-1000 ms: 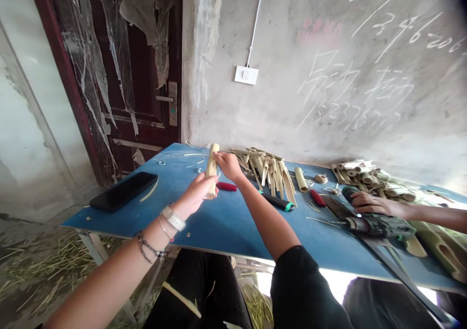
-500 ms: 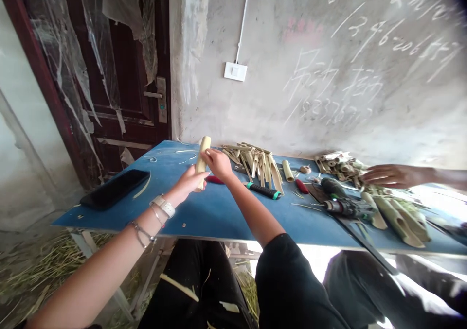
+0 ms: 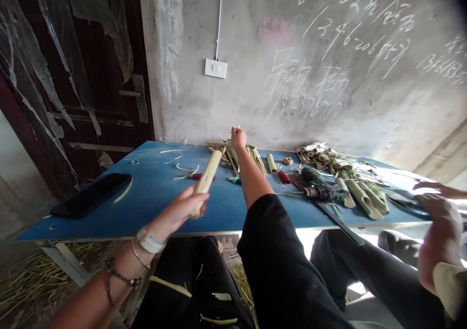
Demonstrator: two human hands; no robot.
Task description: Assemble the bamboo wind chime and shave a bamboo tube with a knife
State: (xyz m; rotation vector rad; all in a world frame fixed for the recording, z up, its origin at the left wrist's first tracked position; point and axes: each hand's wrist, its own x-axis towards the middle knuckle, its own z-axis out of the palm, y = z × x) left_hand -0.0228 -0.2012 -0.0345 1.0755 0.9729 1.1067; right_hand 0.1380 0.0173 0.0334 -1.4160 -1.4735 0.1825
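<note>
My left hand is wrapped round the lower end of a pale bamboo tube, which leans up and to the right over the blue table. Farther out, my right hand is raised above a pile of split bamboo pieces, its fingers closed. A tiny pale bit shows at the fingertips, too small to name. Behind the tube lies a red-handled tool, partly hidden. My right forearm covers most of a black-and-green handle.
A black phone-like slab lies on the table at left, near curled shavings. To the right are a short bamboo tube, a red handle, a cordless drill and cut bamboo. A co-worker's hands are at far right.
My right hand has left the bamboo tube and moved up and away, over the pile. My left hand keeps the tube, now tilted more to the right. The view has turned right.
</note>
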